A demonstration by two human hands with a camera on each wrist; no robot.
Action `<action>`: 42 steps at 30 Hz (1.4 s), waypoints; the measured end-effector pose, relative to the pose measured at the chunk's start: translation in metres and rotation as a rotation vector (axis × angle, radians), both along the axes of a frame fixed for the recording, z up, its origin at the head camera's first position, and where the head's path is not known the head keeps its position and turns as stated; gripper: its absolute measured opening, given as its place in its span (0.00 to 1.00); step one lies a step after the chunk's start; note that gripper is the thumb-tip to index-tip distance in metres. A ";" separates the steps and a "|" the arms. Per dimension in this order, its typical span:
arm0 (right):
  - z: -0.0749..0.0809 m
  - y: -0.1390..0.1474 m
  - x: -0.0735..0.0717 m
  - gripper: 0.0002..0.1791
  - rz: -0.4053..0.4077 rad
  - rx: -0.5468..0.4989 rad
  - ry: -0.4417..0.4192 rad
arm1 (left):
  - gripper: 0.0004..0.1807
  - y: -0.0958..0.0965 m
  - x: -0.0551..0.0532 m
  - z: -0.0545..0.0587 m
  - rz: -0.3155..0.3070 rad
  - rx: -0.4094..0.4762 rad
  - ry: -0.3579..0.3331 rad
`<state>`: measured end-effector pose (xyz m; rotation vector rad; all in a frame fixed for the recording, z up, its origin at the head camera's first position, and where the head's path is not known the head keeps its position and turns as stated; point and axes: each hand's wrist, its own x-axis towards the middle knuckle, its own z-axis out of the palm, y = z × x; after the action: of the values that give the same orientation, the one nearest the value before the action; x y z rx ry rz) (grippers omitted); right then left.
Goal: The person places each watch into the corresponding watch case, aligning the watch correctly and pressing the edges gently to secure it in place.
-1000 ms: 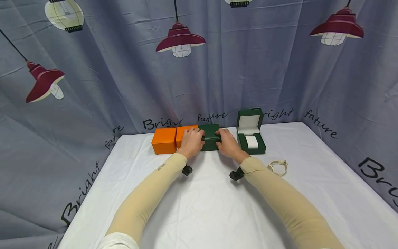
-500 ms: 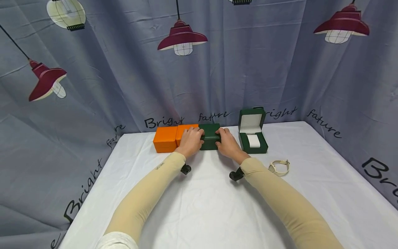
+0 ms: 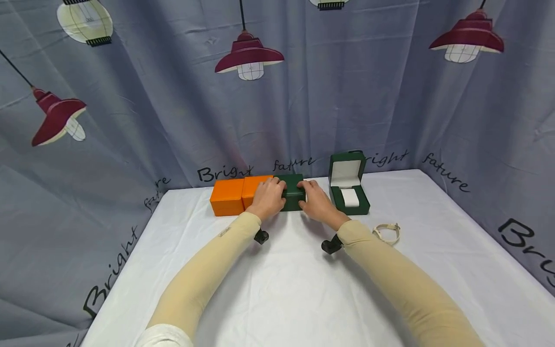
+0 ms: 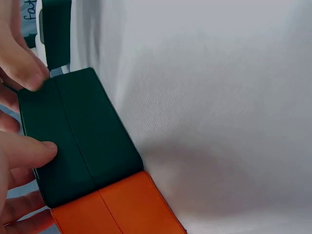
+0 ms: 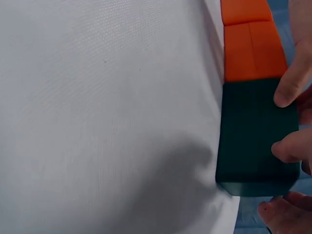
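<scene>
A closed green watch box point(image 3: 289, 193) stands against the right end of two orange boxes. My left hand point(image 3: 268, 198) holds its left side, thumb on the front face and fingers over the top. My right hand point(image 3: 320, 205) holds the right side the same way; in the right wrist view its thumb presses the front of the green watch box point(image 5: 253, 131). Both thumbs also show on the box point(image 4: 92, 126) in the left wrist view. The fingers behind the box are partly hidden.
Two orange boxes point(image 3: 227, 196) sit side by side at the table's back edge. To the right, a second green watch box point(image 3: 362, 205) stands open with a white cushion point(image 3: 349, 197). A cream wristwatch point(image 3: 387, 233) lies before it. A printed curtain point(image 3: 295, 106) hangs behind.
The head view shifts slightly. Both hands stay at the closed green watch box, and the boxes keep their places.
</scene>
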<state>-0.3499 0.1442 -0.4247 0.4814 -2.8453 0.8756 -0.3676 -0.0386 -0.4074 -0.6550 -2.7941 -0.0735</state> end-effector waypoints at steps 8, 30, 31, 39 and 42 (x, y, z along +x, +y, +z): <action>0.013 0.021 0.009 0.30 0.031 0.029 0.046 | 0.18 0.003 -0.003 0.001 0.014 0.005 -0.024; 0.018 0.105 0.022 0.32 -0.023 0.071 -0.013 | 0.22 0.066 0.017 0.009 -0.188 0.186 -0.169; 0.017 0.108 0.021 0.32 -0.026 0.073 -0.018 | 0.22 0.069 0.017 0.009 -0.187 0.195 -0.182; 0.013 0.126 0.018 0.33 -0.049 0.079 -0.045 | 0.23 0.091 0.011 0.003 -0.168 0.279 -0.267; 0.012 0.133 0.016 0.34 -0.067 0.076 -0.059 | 0.23 0.098 0.010 0.002 -0.175 0.306 -0.274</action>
<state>-0.3339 0.2769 -0.4128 0.3725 -2.9386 0.7857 -0.3579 0.0599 -0.4053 -0.8627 -2.8789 -0.6580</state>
